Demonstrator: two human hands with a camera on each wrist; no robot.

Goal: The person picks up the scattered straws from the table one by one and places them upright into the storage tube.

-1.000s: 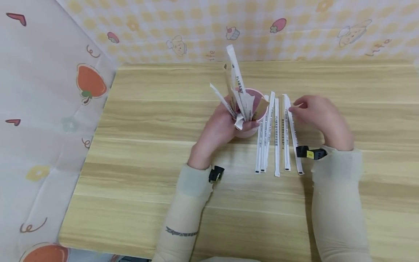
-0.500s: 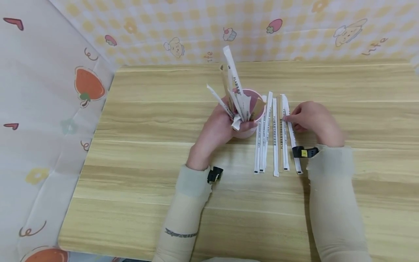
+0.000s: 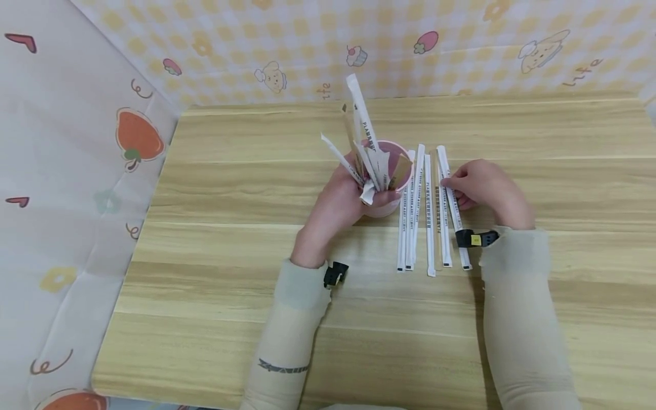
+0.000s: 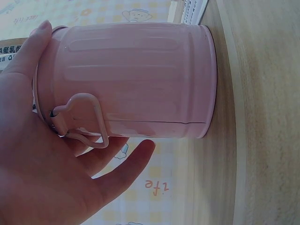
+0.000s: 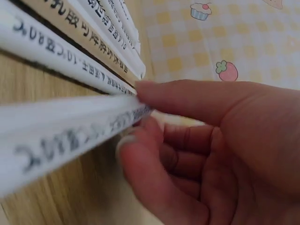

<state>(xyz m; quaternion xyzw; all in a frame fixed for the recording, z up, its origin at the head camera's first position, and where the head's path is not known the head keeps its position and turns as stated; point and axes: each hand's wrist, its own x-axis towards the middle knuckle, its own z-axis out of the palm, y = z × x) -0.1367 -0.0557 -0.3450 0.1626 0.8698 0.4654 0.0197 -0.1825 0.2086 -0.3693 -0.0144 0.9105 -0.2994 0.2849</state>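
My left hand [image 3: 335, 199] grips a pink tin pail [image 3: 384, 210] near its rim, thumb and fingers on either side. The left wrist view shows the ribbed pail [image 4: 136, 79] with a small looped handle [image 4: 96, 110]. Paper-wrapped straws [image 3: 365, 117], white and brown, lean out of its mouth. To the right, my right hand [image 3: 484, 179] pinches the rightmost paper-wrapped straw [image 3: 456, 213] near its upper part. In the right wrist view, thumb and index finger close around this straw [image 5: 70, 136], the other fingers curled below.
Several more wrapped straws [image 3: 429, 222] lie roughly side by side between the pail and my right hand, one of them brown [image 3: 438, 222]. The wooden table [image 3: 215, 296] meets a yellow checked cloth backdrop [image 3: 225, 51] behind and a printed sheet [image 3: 51, 142] at left.
My right hand has come down and left onto the rightmost straw and now pinches it; the straw's top has shifted slightly left. My left hand still holds the pail.
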